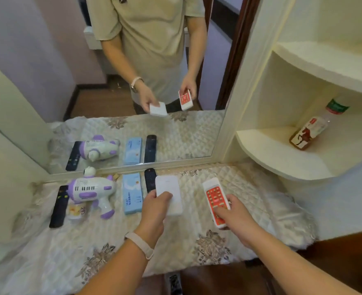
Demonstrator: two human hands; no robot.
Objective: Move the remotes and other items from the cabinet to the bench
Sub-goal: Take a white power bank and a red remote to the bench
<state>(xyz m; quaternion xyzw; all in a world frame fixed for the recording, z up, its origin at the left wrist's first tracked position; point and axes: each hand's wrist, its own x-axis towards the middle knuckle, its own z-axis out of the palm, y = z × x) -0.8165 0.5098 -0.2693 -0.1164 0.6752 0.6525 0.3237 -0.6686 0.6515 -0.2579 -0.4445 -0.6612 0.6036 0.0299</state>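
My left hand (pixel 154 211) grips a plain white remote (pixel 169 188) just above the quilted cloth (pixel 250 194) on the cabinet top. My right hand (pixel 234 213) grips a white remote with a red button panel (pixel 215 196), also held over the cloth. A black remote (pixel 149 180) lies behind the white one, near the mirror. A second black remote (pixel 58 206) lies at the left beside a purple and white toy gun (pixel 90 191). A light blue flat box (pixel 132 192) lies between the toy and the middle black remote.
A large mirror (pixel 186 128) stands right behind the cabinet top and doubles everything. Curved white shelves (pixel 282 158) sit at the right, with a bottle of amber liquid (pixel 312 128) on one. A small yellowish packet (pixel 75 211) lies under the toy gun.
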